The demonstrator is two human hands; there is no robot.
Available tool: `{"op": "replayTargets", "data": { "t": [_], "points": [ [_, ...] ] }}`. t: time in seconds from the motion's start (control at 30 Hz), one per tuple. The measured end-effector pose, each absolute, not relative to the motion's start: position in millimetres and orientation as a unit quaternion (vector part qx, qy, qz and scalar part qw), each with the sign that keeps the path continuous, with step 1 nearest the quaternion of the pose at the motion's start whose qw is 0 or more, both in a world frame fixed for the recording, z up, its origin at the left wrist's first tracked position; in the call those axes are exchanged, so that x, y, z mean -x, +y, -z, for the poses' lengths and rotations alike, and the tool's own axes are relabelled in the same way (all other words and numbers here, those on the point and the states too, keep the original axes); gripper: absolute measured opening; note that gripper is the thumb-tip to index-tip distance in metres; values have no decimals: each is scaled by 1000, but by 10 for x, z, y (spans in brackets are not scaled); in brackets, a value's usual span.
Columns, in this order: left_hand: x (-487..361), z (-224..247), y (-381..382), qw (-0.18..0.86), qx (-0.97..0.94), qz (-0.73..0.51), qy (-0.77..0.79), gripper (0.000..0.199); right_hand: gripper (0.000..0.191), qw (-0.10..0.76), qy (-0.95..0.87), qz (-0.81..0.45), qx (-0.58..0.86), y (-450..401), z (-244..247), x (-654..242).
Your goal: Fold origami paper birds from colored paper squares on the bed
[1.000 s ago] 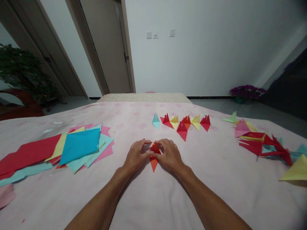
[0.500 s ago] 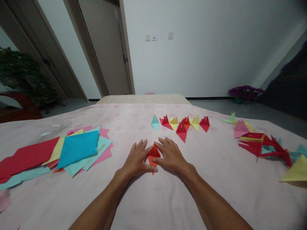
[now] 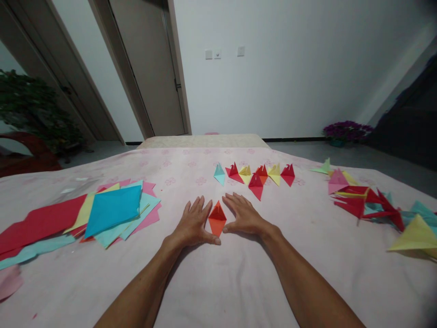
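Paper-free and splayed, the left hand and right hand are flanking the orange folded piece, which is lying about equally near both, its long axis pointing forward between them from the left thumb tip.

A bare left forearm and a bare right forearm that widened away from narrower wrists, a bare left hand, a bare right hand, slender fingers that tapered toward their tips

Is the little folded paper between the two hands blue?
No, the folded paper between the left hand and the right hand is orange.
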State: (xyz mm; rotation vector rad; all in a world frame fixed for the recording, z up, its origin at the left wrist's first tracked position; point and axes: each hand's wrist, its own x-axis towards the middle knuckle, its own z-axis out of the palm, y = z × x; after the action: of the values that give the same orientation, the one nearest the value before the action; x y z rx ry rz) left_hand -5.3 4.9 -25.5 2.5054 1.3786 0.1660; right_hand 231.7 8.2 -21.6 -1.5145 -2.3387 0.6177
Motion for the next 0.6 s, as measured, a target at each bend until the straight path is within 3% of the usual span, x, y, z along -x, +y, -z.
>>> {"op": "replayTargets", "data": {
  "t": [0.17, 0.37, 0.6],
  "points": [
    [113, 252, 75, 179, -859, -89, 471, 128, 87, 204, -802, -249, 503, 94, 191, -2384],
    [132, 276, 90, 239, -806, -213, 498, 76, 45, 316, -770, -265, 487, 77, 226, -2383],
    [110, 262, 45, 241, -786, -248, 513, 49, 33, 380, -723, -231, 528, 53, 320, -2293]
  ]
}}
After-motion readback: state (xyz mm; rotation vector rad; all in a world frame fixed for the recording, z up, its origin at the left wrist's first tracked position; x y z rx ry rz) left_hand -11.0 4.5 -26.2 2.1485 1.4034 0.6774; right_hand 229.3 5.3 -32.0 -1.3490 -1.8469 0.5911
